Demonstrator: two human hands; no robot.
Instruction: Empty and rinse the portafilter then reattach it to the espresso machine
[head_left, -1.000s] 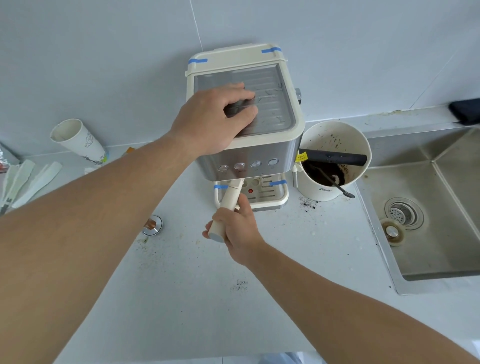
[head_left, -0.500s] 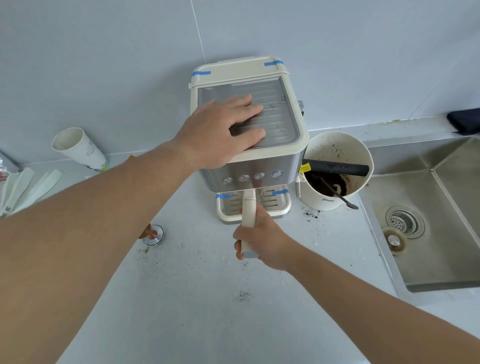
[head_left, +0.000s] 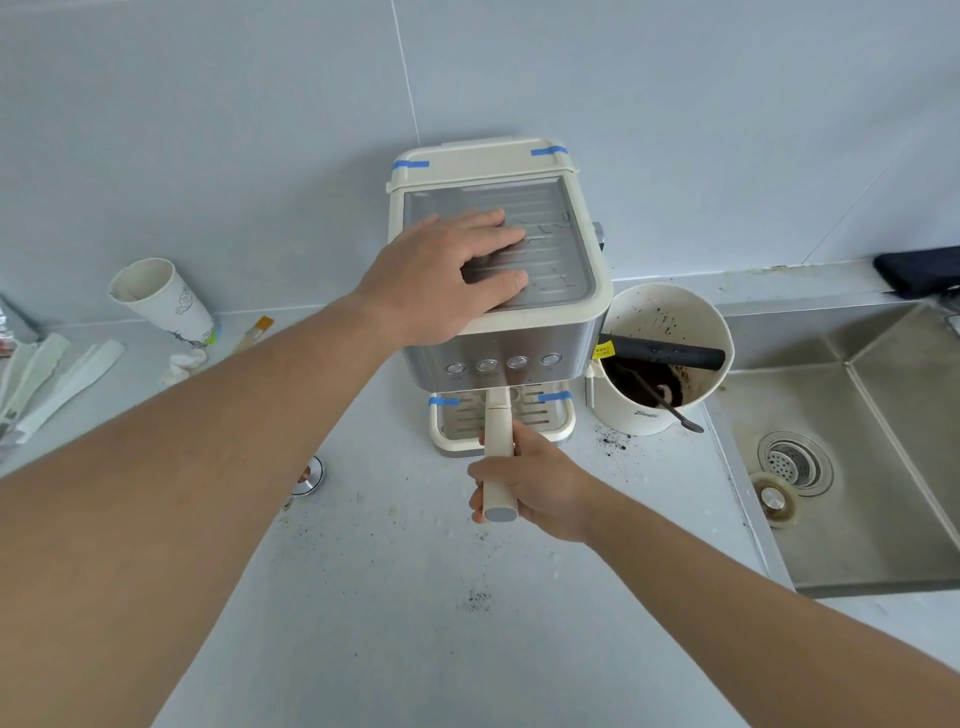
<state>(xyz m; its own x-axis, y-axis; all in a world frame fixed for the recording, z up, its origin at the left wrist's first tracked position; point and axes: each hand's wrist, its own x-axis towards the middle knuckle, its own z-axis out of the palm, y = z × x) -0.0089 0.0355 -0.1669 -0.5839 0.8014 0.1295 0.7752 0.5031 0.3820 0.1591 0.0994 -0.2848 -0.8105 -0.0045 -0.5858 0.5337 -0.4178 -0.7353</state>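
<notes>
While the right hand (head_left: 535, 483) is curling its fingers (head_left: 480, 501) around the cream handle of the portafilter (head_left: 498, 457), the thumb is lying along the handle's right side and the rounded grey end is sticking out below the fist. That handle is pointing straight toward the camera from under the front of the espresso machine (head_left: 498, 291), above the drip tray (head_left: 457, 421); the basket end is sitting hidden beneath the machine's steel face, so whether it is locked in place is impossible to tell. Up on the machine's ribbed top, the left hand (head_left: 441, 275) is lying palm down, its fingers (head_left: 498, 244) nearly straight and pressing flat, gripping nothing, with the thumb (head_left: 498, 283) spread apart from them. Both forearms are running out of the frame at the bottom. Just right of the machine a cream tub (head_left: 670, 353) is holding dark coffee grounds, a black bar across its rim and a thin spoon leaning out. Beyond it the steel sink (head_left: 852, 467) is being cut off by the right edge. Left of the machine a paper cup (head_left: 161, 301) is tilting against the wall, and the left forearm is half covering a small metal disc (head_left: 310, 475) on the speckled counter (head_left: 415, 597).
</notes>
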